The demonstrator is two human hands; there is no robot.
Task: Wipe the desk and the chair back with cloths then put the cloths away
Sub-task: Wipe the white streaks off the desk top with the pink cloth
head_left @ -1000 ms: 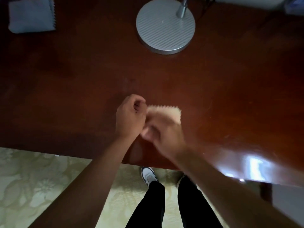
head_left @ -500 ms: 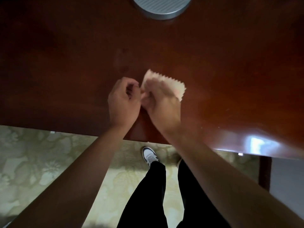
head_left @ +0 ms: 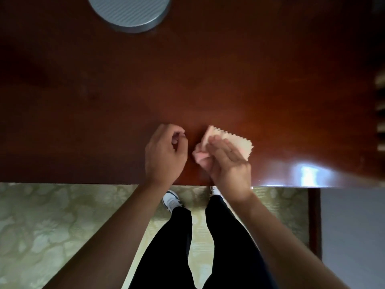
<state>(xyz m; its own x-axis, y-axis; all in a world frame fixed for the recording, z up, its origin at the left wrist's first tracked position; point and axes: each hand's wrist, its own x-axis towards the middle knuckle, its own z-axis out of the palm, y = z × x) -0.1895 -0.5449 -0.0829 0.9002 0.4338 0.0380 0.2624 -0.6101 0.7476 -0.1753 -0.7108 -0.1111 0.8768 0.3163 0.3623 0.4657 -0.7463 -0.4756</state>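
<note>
A small cream cloth [head_left: 239,140] with a zigzag edge lies just above the dark red-brown desk [head_left: 208,90], near its front edge. My right hand [head_left: 227,163] holds the cloth, thumb under it and fingers laid over its top. My left hand [head_left: 166,155] hovers a short gap to the left of the cloth, with its fingers curled and nothing in them.
A round grey lamp base [head_left: 129,11] stands at the back of the desk. A pale slatted thing [head_left: 380,113] shows at the right edge, blurred. Below the desk edge are patterned carpet [head_left: 52,226] and my legs. A desk leg [head_left: 313,215] stands at the right.
My left hand has let go of the cloth and now sits apart from it. My right hand keeps the cloth and has shifted slightly right.
</note>
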